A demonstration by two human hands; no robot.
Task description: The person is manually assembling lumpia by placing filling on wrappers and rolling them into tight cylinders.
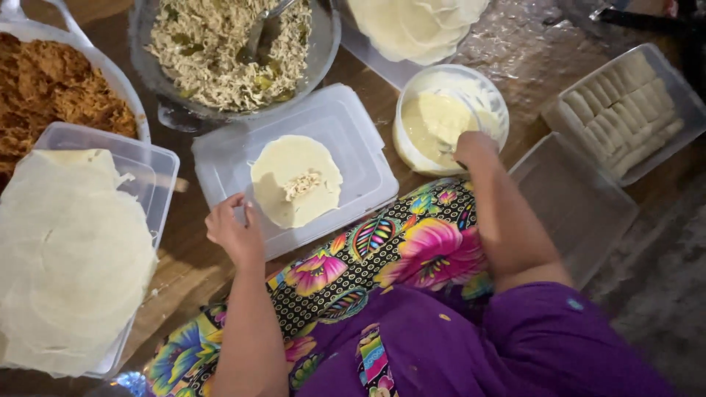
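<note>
My left hand [234,234] rests on a smooth, see-thru plastic lid [360,158], mid frame. Wrapper [296,180] on it looks soft, matt. Table [187,268] is shiny wood. Upper right, tub [450,117] is white plastic w/ glossy paste.

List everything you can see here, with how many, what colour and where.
Wrapper with filling: one, pale cream, on the lid at centre.
Lid: one, clear plastic, centre.
Paste tub: one, white, right of the lid.
Pale filling bowl: one, grey, with a spoon, top centre.
Brown filling bowl: one, white, top left.
Wrapper stack: one, whitish, on a clear tub at left.
Second wrapper stack: one, cream, top centre.
Rolls tray: one, clear, holding pale rolls, right.
Empty tray: one, clear, below the rolls.
Left hand: at the lid's near edge.
Right hand: fingers in the paste tub.
</note>
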